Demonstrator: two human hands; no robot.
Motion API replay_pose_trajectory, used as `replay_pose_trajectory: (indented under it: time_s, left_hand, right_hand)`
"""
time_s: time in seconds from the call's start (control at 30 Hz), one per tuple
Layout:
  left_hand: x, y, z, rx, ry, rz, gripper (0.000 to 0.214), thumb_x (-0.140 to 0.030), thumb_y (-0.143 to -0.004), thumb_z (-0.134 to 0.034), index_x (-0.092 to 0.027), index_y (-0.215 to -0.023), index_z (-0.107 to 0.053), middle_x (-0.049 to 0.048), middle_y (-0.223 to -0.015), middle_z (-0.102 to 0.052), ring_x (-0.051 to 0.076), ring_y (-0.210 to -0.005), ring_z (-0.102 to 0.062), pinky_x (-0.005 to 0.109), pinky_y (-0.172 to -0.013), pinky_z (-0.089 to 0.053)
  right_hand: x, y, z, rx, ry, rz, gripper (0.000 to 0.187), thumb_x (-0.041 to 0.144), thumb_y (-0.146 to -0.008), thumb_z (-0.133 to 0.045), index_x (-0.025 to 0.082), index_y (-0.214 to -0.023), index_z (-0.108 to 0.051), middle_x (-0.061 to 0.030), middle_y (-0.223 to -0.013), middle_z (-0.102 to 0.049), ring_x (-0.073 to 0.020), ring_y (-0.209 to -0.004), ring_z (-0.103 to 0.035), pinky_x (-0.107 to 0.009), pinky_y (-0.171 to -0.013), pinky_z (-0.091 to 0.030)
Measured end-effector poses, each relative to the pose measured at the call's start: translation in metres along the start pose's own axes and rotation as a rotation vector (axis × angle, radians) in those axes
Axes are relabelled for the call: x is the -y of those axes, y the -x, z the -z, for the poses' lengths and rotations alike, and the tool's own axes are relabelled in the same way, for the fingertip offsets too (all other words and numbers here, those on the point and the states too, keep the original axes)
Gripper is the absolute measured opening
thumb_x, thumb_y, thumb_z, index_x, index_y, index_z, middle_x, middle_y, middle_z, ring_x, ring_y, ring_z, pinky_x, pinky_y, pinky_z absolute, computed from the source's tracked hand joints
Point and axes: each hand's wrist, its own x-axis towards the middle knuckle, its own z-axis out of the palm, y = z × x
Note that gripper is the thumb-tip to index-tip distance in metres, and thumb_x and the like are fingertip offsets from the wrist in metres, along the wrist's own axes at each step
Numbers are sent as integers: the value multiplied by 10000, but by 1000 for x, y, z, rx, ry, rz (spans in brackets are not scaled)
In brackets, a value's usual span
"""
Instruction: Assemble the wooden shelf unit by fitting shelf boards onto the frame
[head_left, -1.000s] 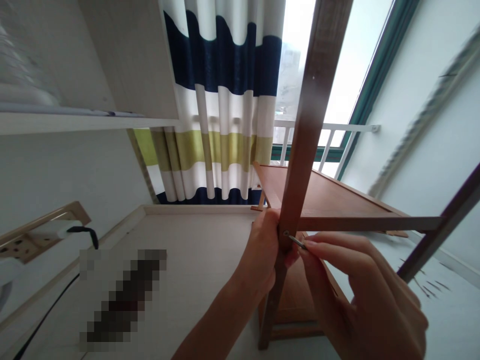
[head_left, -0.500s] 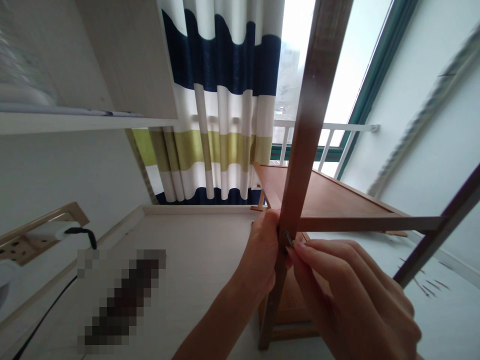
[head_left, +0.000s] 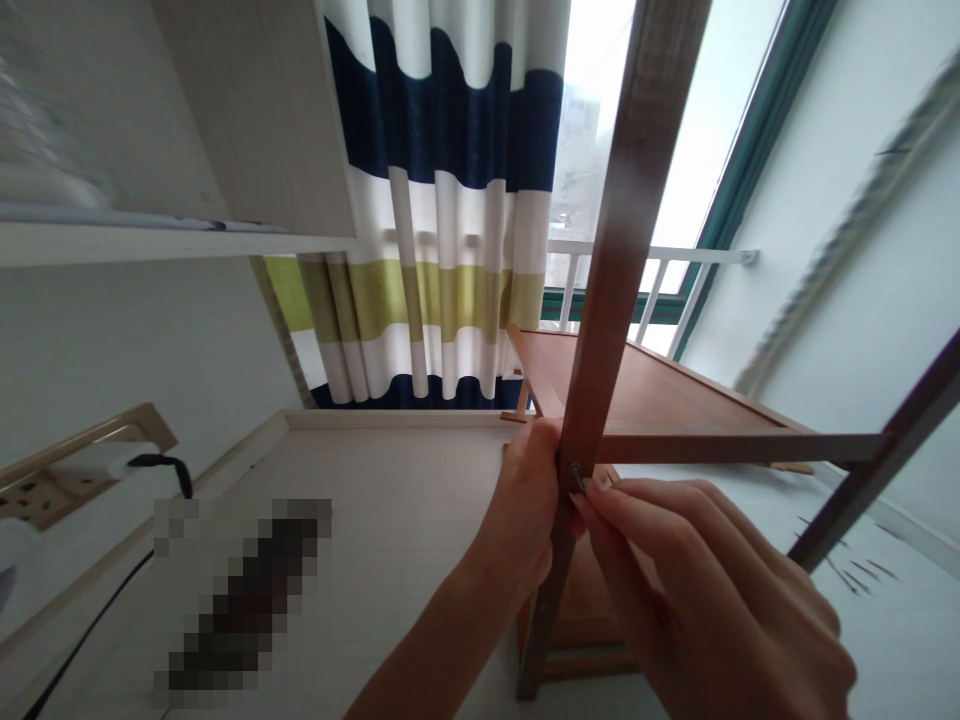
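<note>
A brown wooden post of a small rack rises through the middle of the view. A wooden shelf board meets it at the joint. My left hand grips the post from the left, just below that joint. My right hand pinches a small metal screw with thumb and forefinger. The screw's tip sits at a hole in the post, right beside my left fingers. A second dark post stands at the right end of the shelf.
The rack stands on a pale wooden surface. A striped curtain and a window with a white railing lie behind. A wall socket with a black cable sits at left, and several loose screws lie at right.
My right hand has moved left, bringing the screw closer against the post; less of its shaft shows now. The left hand keeps its grip.
</note>
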Motion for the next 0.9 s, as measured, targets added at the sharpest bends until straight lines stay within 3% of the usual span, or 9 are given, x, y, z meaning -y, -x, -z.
replay_pose_trajectory:
  time_s: [0.13, 0.23, 0.3, 0.5, 0.6, 0.7, 0.77, 0.9]
  left_hand:
    - [-2, 0, -1, -45, -28, -3, 172, -268, -695, -470, -159, -569, -511, -61, -419, -399, 56, -361, -352, 156, -315, -247]
    - [-3, 1, -2, -97, -24, -11, 186, -262, -674, -491, -153, -526, -457, -56, -437, -410, 37, -391, -355, 128, -364, -293]
    - [-3, 1, -1, -114, -23, -2, 190, -277, -671, -516, -149, -537, -474, -44, -456, -450, 44, -414, -397, 130, -388, -330]
    - [-3, 1, 1, -82, -27, 35, 217, -330, -671, -531, -142, -562, -531, -23, -489, -494, 63, -441, -453, 152, -426, -381]
    - [-4, 1, 0, -28, -46, 46, 232, -338, -666, -481, -151, -530, -502, -30, -454, -430, 60, -394, -388, 162, -373, -308]
    - [-5, 0, -1, -13, -64, 49, 233, -343, -670, -484, -161, -524, -463, -36, -449, -370, 62, -383, -328, 179, -349, -233]
    - [-5, 0, -2, -27, -67, 39, 228, -328, -672, -499, -164, -526, -440, -33, -467, -344, 66, -413, -320, 183, -371, -235]
    - [-8, 1, -3, -76, -90, 1, 239, -294, -681, -516, -173, -522, -385, -33, -505, -290, 70, -453, -264, 184, -401, -237]
  right_hand:
    - [4, -5, 0, 0, -26, -120, 157, 71, -789, -567, 119, -933, -608, -30, -853, -600, -85, -706, -581, -177, -600, -459]
    - [5, -9, -1, -14, -96, -153, 110, 101, -798, -559, 139, -896, -593, -4, -761, -596, -63, -544, -541, -173, -456, -408]
    - [5, -10, 0, 23, -120, -151, 82, 132, -817, -539, 152, -871, -596, 2, -738, -585, -61, -516, -522, -177, -439, -404]
    - [3, -8, 4, 51, -101, -92, 117, 114, -819, -544, 146, -920, -593, -11, -854, -603, -83, -728, -574, -154, -665, -471]
    - [-1, -7, 8, 130, -83, -24, 199, 105, -828, -529, 135, -1016, -587, -25, -971, -595, -84, -829, -569, -143, -779, -457]
    - [-3, -11, 14, 220, -56, 85, 258, 109, -857, -481, 89, -1100, -564, -65, -985, -591, -123, -876, -566, -188, -780, -474]
    - [-2, -15, 16, 222, -31, 107, 222, 95, -873, -433, 73, -1024, -593, -78, -877, -606, -152, -827, -584, -227, -721, -494]
    - [2, -24, 17, 205, -159, -107, 192, 131, -869, -447, 155, -738, -585, -5, -614, -536, -102, -540, -538, -209, -483, -439]
